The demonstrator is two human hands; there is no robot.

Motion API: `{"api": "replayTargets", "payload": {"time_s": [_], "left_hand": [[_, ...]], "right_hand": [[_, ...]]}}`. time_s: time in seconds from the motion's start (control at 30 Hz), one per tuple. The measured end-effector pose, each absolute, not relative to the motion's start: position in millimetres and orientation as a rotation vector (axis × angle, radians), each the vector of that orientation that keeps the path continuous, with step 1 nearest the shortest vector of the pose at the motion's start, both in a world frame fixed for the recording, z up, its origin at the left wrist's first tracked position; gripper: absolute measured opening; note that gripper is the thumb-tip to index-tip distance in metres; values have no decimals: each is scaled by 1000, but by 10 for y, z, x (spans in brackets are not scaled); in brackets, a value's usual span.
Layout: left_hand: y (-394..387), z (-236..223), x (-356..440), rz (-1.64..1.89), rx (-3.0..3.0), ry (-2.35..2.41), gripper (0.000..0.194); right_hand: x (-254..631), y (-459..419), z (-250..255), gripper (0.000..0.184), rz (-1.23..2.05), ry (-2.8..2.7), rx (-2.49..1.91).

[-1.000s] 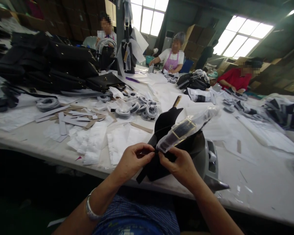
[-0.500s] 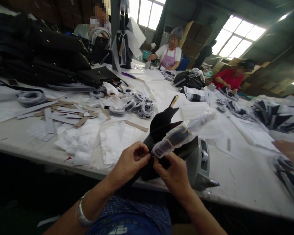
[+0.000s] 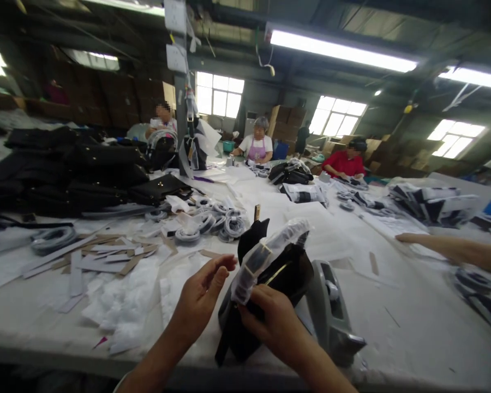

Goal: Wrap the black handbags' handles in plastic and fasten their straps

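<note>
A black handbag (image 3: 286,278) stands on the table in front of me, its arched handle (image 3: 265,254) wrapped in translucent white film. My right hand (image 3: 270,319) pinches the bag's near edge just below the wrapped handle end. To the left of the bag, my left hand (image 3: 207,289) is raised with thumb and fingers apart and nothing in it. Close against the bag's right side stands a grey tape dispenser (image 3: 331,305). The spot between my right fingertips is hidden.
Cardboard and paper strips (image 3: 106,254) lie left, with crumpled white tissue (image 3: 123,305) nearer. Behind are grey coiled straps (image 3: 229,221) and a pile of black bags (image 3: 73,164). Another person's arm (image 3: 454,251) reaches in from the right. Co-workers (image 3: 258,144) sit across the table.
My left hand has come off the bag, moved left and opened. My right hand still grips the bag. The view has tilted up and levelled, and the co-worker's arm reaches further in.
</note>
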State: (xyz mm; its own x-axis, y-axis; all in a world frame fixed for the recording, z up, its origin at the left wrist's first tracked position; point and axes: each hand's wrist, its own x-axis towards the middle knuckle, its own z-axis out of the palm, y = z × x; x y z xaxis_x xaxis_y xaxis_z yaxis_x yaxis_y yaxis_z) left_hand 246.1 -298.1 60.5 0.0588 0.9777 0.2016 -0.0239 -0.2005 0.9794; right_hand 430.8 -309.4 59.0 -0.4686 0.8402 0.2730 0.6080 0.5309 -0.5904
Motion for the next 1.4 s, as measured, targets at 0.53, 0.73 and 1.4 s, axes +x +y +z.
{"api": "replayTargets", "payload": {"time_s": [0.53,0.73,1.4], "left_hand": [[-2718,1169,2756,1470,831,757,35],[-2901,1081,2731,1366,930,919,39],[-3271,984,2983,1220,1275,558,32]], "right_hand": [[4777,-3486,112,41,-80,-1676,-1290],[5044,-3380,-156,53,-63,-1802,-1237],[5005,-3506,337,25,0,-1906,-1341]]}}
